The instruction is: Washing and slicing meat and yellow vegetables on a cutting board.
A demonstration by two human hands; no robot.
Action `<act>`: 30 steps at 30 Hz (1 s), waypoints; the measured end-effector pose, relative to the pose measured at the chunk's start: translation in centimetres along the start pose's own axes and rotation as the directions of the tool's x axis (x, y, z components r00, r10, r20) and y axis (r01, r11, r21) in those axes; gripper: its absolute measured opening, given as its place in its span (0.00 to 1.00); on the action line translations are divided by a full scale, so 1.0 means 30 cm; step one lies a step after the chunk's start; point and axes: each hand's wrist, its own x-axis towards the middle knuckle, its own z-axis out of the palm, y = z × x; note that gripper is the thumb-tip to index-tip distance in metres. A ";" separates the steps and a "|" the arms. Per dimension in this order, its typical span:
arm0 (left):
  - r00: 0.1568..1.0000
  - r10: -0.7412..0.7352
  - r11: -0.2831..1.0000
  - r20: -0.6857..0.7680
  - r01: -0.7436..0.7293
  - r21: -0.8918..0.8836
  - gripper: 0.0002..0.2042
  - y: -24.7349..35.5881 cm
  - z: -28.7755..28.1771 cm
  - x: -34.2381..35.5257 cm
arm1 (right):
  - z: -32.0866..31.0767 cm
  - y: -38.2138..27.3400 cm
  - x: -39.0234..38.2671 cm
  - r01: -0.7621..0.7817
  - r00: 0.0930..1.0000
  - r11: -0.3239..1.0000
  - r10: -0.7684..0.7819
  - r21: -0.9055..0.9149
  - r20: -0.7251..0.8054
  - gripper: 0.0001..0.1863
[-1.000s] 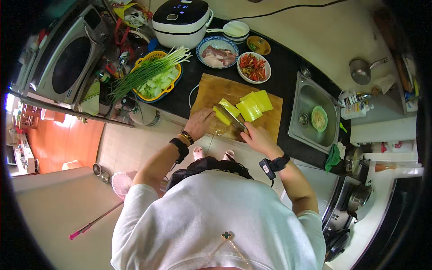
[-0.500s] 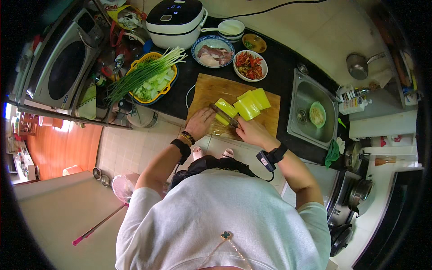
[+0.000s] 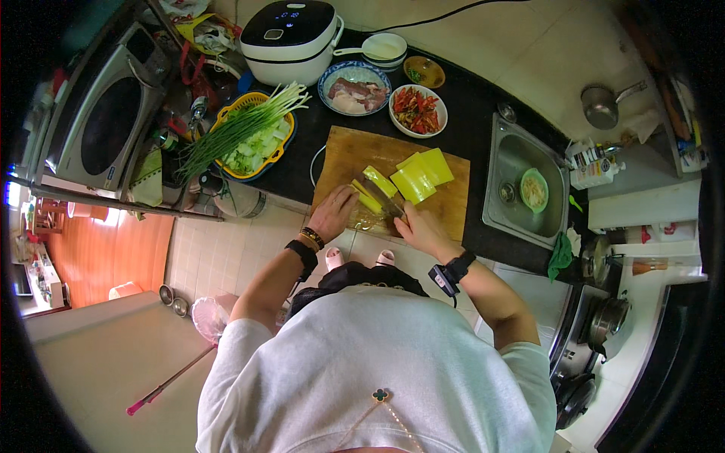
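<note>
On the wooden cutting board (image 3: 343, 155), my right hand (image 3: 425, 228) is closed round the handle of a kitchen knife (image 3: 387, 198). Its blade lies slantwise between a cut yellow strip (image 3: 368, 198) and a wider glossy yellow piece (image 3: 380, 180). My left hand (image 3: 332, 211) is closed, its fingertips bunched at the left edge of the strip and pressing against it. More smooth yellow-green slabs (image 3: 423, 175) overlap at the board's right side. What these slabs are made of I cannot tell.
Beyond the board stand a plate of raw meat (image 3: 355, 89), a bowl of chopped red peppers (image 3: 418, 111) and a rice cooker (image 3: 291, 49). A yellow basket (image 3: 285, 147) holds greens and scallions at the left. The sink (image 3: 521, 223), with a green bowl (image 3: 534, 191) inside, is at the right.
The knife has come down through the yellow piece, and a narrow strip now lies apart on its left. My left fingers have drawn back slightly from the blade.
</note>
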 end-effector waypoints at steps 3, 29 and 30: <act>1.000 0.005 1.000 0.007 -0.006 0.010 0.18 -0.002 0.009 0.000 | -0.029 0.001 0.001 0.051 0.986 0.993 -0.033 0.109 -0.163 0.13; 0.994 0.106 0.994 0.006 -0.106 -0.006 0.20 0.004 0.032 0.058 | 0.005 0.001 0.074 -0.068 0.997 0.997 0.069 -0.025 0.027 0.12; 0.995 0.095 0.995 0.013 -0.095 -0.010 0.20 0.006 0.028 0.060 | 0.009 0.006 0.074 -0.066 0.997 0.997 0.067 -0.026 0.025 0.12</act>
